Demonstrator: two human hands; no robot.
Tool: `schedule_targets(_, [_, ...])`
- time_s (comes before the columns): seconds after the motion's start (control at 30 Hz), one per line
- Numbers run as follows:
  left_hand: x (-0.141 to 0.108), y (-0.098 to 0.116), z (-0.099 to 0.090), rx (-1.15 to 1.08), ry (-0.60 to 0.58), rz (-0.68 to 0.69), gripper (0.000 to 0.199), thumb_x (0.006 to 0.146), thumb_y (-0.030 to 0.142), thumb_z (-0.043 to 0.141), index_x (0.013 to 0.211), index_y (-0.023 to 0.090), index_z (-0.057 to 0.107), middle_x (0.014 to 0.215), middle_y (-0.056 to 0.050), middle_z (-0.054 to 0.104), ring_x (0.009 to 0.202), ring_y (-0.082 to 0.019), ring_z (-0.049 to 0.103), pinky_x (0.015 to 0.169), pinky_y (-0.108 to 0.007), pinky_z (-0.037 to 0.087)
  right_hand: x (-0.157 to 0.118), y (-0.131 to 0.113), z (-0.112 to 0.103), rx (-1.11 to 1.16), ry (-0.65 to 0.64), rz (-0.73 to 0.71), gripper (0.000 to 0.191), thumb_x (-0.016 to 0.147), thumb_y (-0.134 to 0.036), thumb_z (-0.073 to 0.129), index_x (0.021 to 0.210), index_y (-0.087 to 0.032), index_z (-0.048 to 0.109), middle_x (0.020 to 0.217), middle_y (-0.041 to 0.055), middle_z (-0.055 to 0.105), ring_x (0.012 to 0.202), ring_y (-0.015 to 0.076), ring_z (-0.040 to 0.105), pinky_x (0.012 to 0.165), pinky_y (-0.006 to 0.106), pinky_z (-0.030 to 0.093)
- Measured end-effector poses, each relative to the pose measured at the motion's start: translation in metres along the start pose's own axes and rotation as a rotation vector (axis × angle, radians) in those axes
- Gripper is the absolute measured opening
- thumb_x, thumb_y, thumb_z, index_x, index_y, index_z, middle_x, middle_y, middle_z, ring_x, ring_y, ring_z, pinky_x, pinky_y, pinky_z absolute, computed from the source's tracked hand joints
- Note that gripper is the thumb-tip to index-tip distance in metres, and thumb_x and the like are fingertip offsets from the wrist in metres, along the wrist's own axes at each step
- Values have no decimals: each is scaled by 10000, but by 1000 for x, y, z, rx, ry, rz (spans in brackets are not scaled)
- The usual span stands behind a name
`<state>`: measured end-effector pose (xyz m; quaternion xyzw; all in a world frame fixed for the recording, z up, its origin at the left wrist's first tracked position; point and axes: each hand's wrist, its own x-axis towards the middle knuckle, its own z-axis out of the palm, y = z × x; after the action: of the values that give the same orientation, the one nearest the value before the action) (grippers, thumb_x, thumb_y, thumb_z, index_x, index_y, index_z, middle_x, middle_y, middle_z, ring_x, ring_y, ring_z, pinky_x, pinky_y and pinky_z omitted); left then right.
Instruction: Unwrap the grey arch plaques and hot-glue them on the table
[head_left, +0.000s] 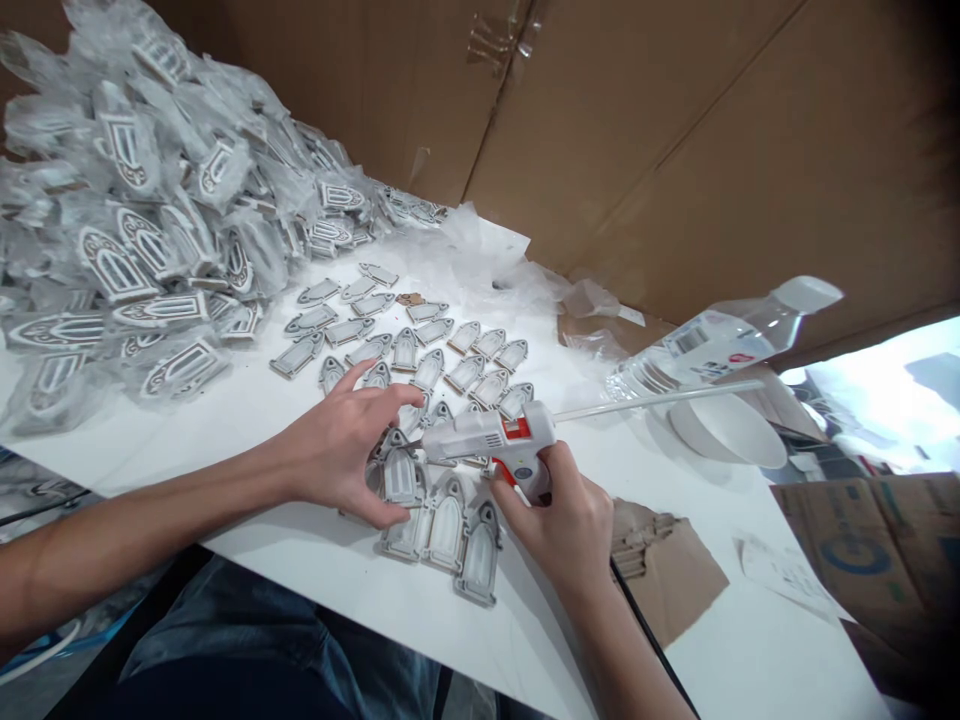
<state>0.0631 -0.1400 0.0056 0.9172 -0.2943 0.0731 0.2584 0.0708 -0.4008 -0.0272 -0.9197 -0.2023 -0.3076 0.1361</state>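
Note:
My right hand [566, 515] is wrapped round the grip of a white hot glue gun [480, 437] with an orange-red trigger. A long clear glue stick [660, 400] sticks out of its rear. The nozzle points left and reaches the upper part of a small grey arched window piece [403, 475]. My left hand [349, 440] curves round that piece, thumb at its lower end, index finger raised above; the other fingertips are partly hidden. Just below lie more arched pieces [445, 528], side by side on the white table [300, 545].
Several loose arched pieces [427, 370] spread over the table beyond my hands. Plastic-wrapped pieces [150, 230] are heaped at the left. To the right are a water bottle [712, 335], a white bowl [727, 430] and torn cardboard [667, 580]. A cardboard wall [675, 150] stands behind.

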Motion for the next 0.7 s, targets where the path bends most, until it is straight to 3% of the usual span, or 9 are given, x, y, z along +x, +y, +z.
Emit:
schedule_targets(0.17, [0, 0, 0, -16, 1, -10, 764, 565, 539, 701, 1159, 179, 379, 940, -44, 635, 894, -213, 642, 1144, -532, 103, 0, 0, 0, 8, 1, 1, 218, 736, -348, 589, 774, -180, 454, 473, -78, 402, 398, 67, 390, 437, 181, 287])
schedule_targets(0.47, [0, -2, -1, -7, -16, 18, 754, 578, 524, 699, 1161, 193, 355, 1037, -50, 609, 965, -214, 628, 1146, -514, 93, 2, 0, 2, -43, 76, 13, 269, 716, -385, 618, 770, -182, 449, 464, -83, 391, 393, 63, 400, 437, 176, 289])
schedule_targets(0.7, [-1, -4, -3, 14, 6, 27, 758, 606, 520, 688, 1191, 186, 342, 1002, -35, 620, 962, -206, 629, 1158, -509, 58, 2, 0, 1, -58, 51, 51, 288, 717, -425, 605, 761, -188, 448, 454, -80, 398, 385, 69, 398, 436, 180, 291])
